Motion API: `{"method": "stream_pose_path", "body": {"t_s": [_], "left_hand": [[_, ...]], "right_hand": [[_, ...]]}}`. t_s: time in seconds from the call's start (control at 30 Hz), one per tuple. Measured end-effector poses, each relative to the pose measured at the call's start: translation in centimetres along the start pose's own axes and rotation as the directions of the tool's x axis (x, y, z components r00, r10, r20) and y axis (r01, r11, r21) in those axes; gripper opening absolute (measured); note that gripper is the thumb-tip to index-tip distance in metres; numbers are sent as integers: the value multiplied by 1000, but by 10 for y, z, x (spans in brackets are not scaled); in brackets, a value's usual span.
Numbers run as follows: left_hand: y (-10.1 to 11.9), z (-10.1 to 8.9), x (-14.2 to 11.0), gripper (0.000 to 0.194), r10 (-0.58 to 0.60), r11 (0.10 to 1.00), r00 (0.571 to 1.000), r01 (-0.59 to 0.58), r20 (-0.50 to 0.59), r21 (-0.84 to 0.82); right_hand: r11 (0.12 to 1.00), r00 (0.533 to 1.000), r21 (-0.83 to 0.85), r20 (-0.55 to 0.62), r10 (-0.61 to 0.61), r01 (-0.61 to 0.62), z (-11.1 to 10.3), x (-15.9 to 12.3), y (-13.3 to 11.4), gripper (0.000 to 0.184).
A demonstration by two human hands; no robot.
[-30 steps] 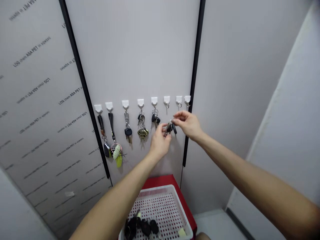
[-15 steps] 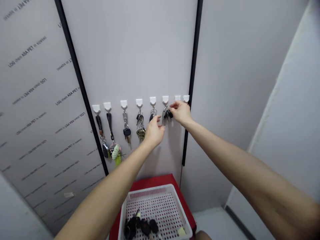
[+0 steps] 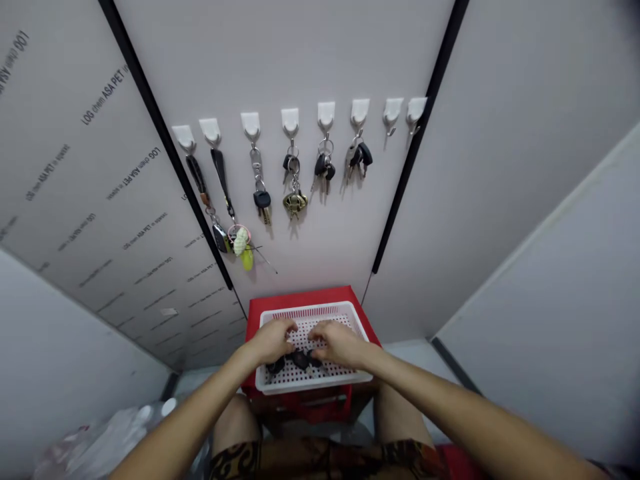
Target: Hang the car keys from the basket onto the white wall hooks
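Both of my hands are over a white perforated plastic basket (image 3: 363, 333). My left hand (image 3: 274, 339) is at its left side, fingers curved and apart. My right hand (image 3: 337, 341) faces it from the right, its fingers likewise bent and spread. Black-headed keys (image 3: 300, 360) lie in the basket just below my fingertips; whether I touch them cannot be made out. On the wall above, a key bunch with black heads (image 3: 360, 157) hangs from the sixth white hook (image 3: 359, 113). To its left hangs another key bunch (image 3: 325, 167).
A red-covered stand (image 3: 300, 297) carries the basket. Further left hang keys with a bronze pendant (image 3: 295, 201), a key set on a clip (image 3: 261, 199) and two black straps. Two hooks (image 3: 393, 110) at the right hold nothing. Clear plastic bottles (image 3: 145, 417) are at lower left.
Both hands have left the wall hooks and come down into the basket. The key bunch on the sixth hook now hangs free of my fingers. My view has tilted downward.
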State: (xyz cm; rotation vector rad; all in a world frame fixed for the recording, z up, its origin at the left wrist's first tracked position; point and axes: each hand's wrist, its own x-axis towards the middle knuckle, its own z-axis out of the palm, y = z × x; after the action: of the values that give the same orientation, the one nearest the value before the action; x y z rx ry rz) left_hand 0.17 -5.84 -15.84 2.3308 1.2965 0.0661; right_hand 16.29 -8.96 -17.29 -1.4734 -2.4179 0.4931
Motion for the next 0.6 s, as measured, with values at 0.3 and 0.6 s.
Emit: {"method": "stream_pose_path", "body": {"t_s": [0.3, 0.6], "left_hand": [[-1, 21, -6, 21, 38, 981, 999, -32, -30, 190], [1, 28, 7, 26, 100, 995, 992, -98, -82, 28]], "right_hand": [[992, 999, -123, 32, 42, -37, 26, 6, -1, 22], [998, 990, 15, -128, 60, -59, 10, -3, 3, 16]]}}
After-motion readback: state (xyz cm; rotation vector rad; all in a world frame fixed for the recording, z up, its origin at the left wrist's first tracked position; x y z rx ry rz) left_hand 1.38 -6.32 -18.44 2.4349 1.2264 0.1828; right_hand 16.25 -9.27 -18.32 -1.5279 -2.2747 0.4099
